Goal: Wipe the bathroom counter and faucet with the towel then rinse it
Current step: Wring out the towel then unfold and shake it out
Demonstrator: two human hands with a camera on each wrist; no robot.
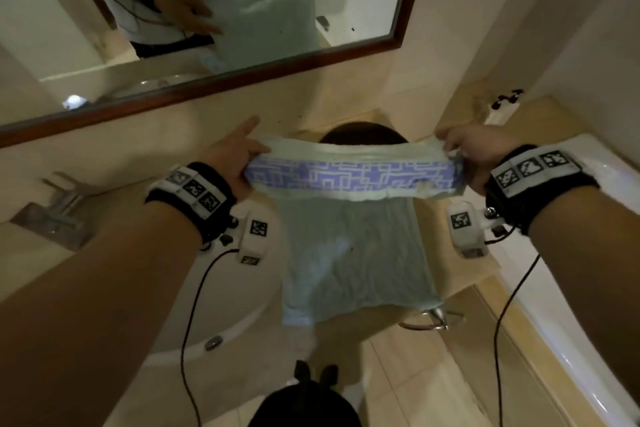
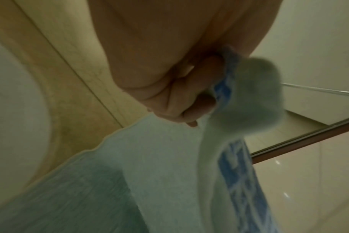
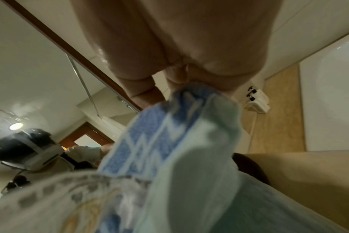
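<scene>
A pale green towel (image 1: 349, 246) with a blue patterned band hangs stretched between my two hands above the counter. My left hand (image 1: 239, 158) pinches its left top corner, index finger pointing out; the left wrist view shows curled fingers (image 2: 197, 100) on the towel (image 2: 159, 165). My right hand (image 1: 464, 149) grips the right top corner, and the right wrist view shows the towel (image 3: 169, 134) bunched at its fingers. The chrome faucet (image 1: 55, 208) stands at the far left on the beige counter (image 1: 27, 253), beside the white sink basin (image 1: 235, 305).
A framed mirror (image 1: 207, 28) spans the wall ahead and reflects me with the towel. A white bathtub (image 1: 568, 305) runs along the right. A chrome towel ring (image 1: 433, 321) hangs under the counter's edge. A dark round object (image 1: 363, 135) sits behind the towel.
</scene>
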